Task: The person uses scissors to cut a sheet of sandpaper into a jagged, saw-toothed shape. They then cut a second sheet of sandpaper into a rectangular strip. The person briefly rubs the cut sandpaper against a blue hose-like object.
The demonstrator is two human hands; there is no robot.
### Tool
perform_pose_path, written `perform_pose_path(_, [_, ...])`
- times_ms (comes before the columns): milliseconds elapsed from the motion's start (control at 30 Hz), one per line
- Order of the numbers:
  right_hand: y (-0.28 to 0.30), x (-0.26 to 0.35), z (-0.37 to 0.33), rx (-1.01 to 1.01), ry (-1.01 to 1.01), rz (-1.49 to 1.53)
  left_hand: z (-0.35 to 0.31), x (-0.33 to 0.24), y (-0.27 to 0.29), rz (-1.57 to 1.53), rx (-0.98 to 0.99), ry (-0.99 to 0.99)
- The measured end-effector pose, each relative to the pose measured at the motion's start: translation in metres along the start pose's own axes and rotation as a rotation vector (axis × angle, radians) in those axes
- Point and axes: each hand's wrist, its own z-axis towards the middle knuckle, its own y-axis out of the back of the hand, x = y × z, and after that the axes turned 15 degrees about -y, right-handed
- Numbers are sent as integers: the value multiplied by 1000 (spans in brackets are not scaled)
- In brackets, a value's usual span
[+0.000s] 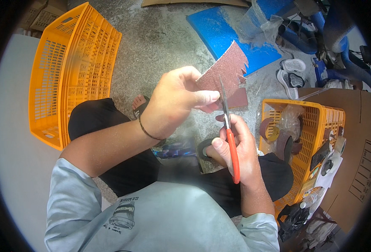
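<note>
Our left hand [181, 94] pinches sandpaper [229, 63]; our right hand [245, 145] grips scissors [232, 153] pointing to twelve o'clock. A crate [70, 54] stands at ten.

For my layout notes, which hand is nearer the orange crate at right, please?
Right: the right hand, with scissors, is left of the crate; the left hand, holding sandpaper, farther left.

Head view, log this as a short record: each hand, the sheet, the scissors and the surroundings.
Left hand: pinches the brownish-red sheet
Right hand: holds the red-handled scissors
Sheet edge: jagged on the right
Scissors position: one blade visible over the sheet
Floor ahead: blue panel
Far left: orange crate
Right side: second orange crate, holding assorted items
</note>
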Motion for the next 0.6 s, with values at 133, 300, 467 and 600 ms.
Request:
perform_pose_path(133, [-2,0,0,-10,-37,3,0,1,1,-45,4,-6])
perform_pose_path(300, [-4,-1,1,-13,-47,25,3,4,4,-79,43,-15])
perform_pose_path(467, [-2,-2,-1,-26,-36,-28,5,4,3,-113,60,-50])
perform_pose_path(600, [1,1,-3,-48,-16,-23,7,0,6,-54,115,-15])
